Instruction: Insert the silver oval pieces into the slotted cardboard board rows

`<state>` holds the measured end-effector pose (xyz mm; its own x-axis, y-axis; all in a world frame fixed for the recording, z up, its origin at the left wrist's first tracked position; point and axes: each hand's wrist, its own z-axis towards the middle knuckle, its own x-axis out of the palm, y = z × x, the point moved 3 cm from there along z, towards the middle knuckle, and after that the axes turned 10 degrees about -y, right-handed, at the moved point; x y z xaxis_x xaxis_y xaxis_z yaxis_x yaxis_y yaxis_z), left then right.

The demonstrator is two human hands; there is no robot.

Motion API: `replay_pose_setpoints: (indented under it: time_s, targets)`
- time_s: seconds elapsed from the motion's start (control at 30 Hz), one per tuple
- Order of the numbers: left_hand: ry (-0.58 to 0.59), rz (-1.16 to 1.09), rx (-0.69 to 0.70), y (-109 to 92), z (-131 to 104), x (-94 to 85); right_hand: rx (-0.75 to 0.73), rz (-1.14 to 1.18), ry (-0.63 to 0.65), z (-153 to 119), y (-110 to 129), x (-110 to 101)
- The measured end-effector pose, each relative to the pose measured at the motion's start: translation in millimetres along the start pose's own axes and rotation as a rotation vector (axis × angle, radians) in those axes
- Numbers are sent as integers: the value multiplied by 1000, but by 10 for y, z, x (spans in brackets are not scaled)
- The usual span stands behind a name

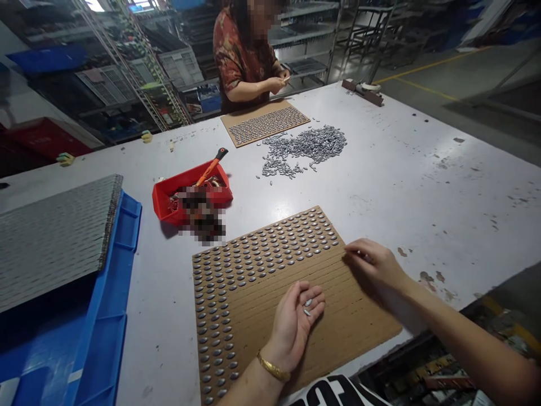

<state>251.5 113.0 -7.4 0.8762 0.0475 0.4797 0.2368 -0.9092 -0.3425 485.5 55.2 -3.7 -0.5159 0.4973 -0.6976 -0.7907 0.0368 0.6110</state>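
My left hand (298, 318) is palm up and cupped, with a couple of small grey oval metal pieces (307, 310) lying by the fingers. Beneath it is a brown cardboard sheet (338, 321) with ridged lines. Rows of similar oval pieces (262, 256) stand along the sheet's far side and down its left side; its middle and near right show bare cardboard. At the sheet's right edge, by the end of the nearest row, my right hand (372, 259) has thumb and fingers pinched together. Whatever is between those fingertips is too small to make out.
A loose pile of oval pieces (321, 142) lies farther back. Across the table (422, 186), a person (245, 62) works at another filled sheet (270, 127). A red bin (163, 197) holds an orange-handled tool (209, 168). Grey sheets (54, 237) stack on a blue crate (105, 316) at left.
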Motion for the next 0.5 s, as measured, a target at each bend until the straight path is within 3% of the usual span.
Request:
replay_pose_setpoints:
  time_s: [0.13,0.23,0.5]
  targets:
    - [35,-34,-3,2,-29,3,-239,70,151,-206,664,232]
    - [61,-74,29,-10,-77,-19,-384,90,207,-327,1022,440]
    - [-23,-133,63,-42,-225,-224,-436,81,161,-543,1239,764]
